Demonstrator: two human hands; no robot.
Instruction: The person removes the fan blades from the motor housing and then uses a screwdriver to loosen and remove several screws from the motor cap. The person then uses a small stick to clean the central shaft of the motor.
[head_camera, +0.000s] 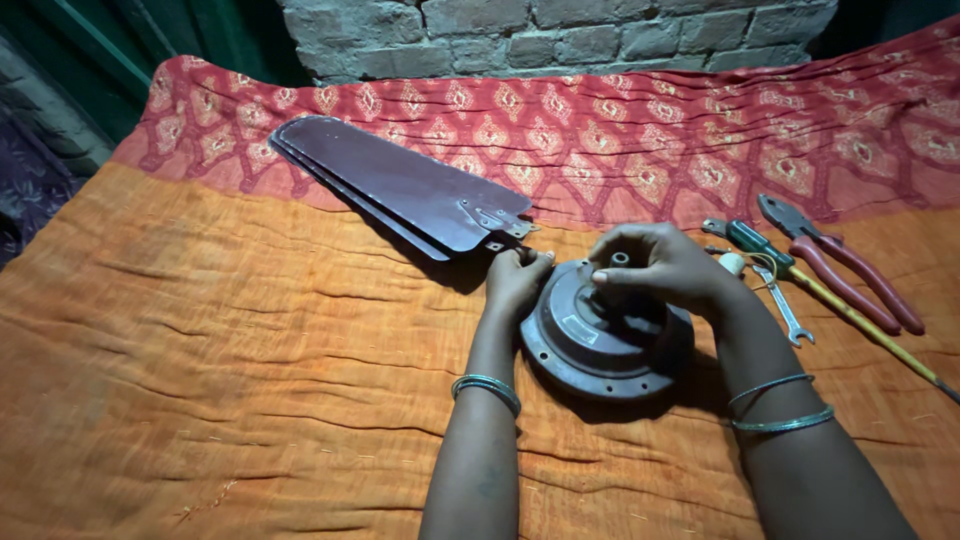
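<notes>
Orange cloth (200, 330): both hands on fan motor (600, 345).

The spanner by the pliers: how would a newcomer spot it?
Start at the grey fan motor housing on the orange cloth. Right of it lie red-handled pliers and a screwdriver. The spanner is the small bare-metal tool nearest the housing, without any coloured handle.

Thin metal bangles (487, 389) on both wrists

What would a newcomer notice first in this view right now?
Both hands grip a grey round fan motor housing at centre: left hand at its rim, right hand on top. Stacked dark fan blades lie behind-left on the orange cloth; red-handled pliers lie at right.
</notes>
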